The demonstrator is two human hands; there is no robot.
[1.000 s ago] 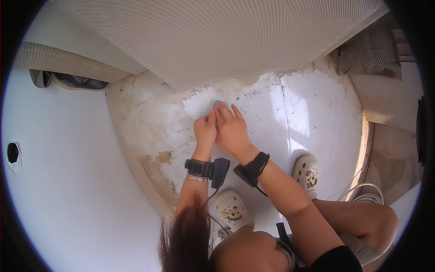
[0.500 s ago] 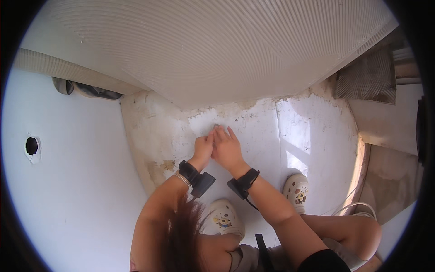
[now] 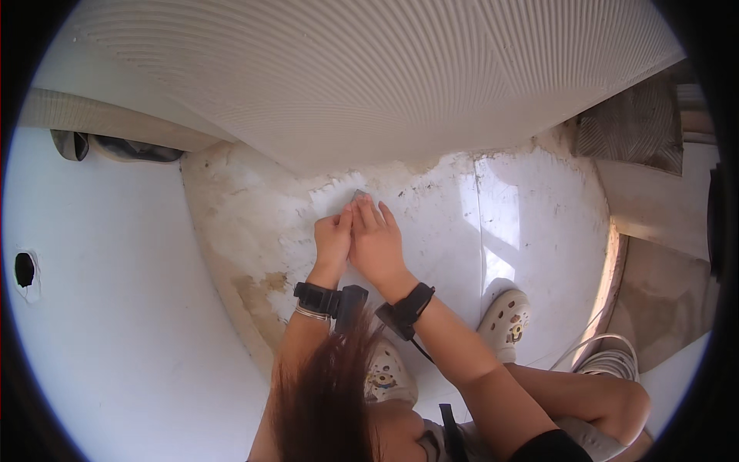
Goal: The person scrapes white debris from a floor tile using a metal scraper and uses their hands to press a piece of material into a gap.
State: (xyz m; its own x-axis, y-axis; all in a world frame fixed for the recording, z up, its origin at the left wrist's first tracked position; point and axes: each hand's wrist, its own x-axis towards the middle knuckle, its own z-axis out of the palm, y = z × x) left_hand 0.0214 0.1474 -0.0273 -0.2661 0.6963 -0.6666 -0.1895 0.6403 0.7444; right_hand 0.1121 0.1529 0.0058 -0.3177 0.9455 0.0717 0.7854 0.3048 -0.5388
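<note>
Grey tool, its tip just visible beyond the fingers, at the stained floor. Right hand grips it, fingers mostly extended; left hand curls alongside, its hold hidden. Steady pressure at a low angle would likely serve best. No writing is legible on wristbands or shoes.

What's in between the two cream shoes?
In the head view, the right forearm crosses there, with a thin black cable and some floor.
</note>
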